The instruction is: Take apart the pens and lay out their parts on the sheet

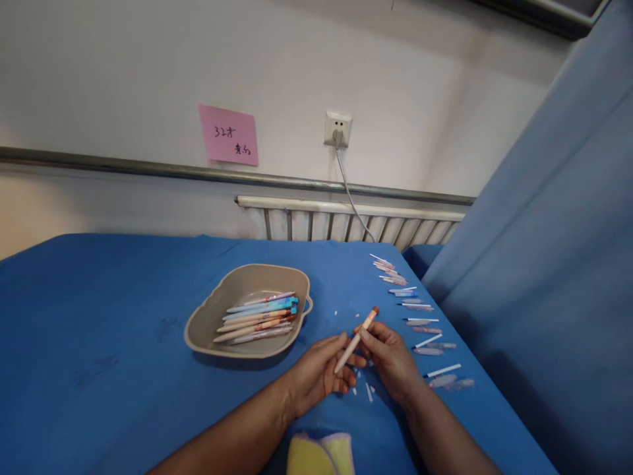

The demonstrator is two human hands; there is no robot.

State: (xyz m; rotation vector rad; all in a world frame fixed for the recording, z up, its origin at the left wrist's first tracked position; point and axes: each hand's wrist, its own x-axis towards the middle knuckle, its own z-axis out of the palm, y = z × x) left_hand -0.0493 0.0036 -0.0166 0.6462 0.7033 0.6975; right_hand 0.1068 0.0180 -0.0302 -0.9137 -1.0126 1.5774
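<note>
A peach pen (350, 351) with a brown top slants between my hands above the blue cloth. My right hand (388, 356) pinches it near its upper end, thumb on the barrel. My left hand (326, 373) is under the pen's lower part, its fingers curled loosely and partly behind the pen; whether it grips is unclear. Small white bits (368, 392) lie on the cloth below and beside my hands. To the left, a grey-brown basin (202, 323) holds several pens (262, 316) in peach, light blue and clear with pink.
Along the table's right side lie several small groups of pen parts (442, 380). A yellow cloth (319, 455) is at the near edge. Behind the table are a radiator (316, 206) and a plugged-in cable (349, 191). A blue curtain (554, 198) hangs at the right.
</note>
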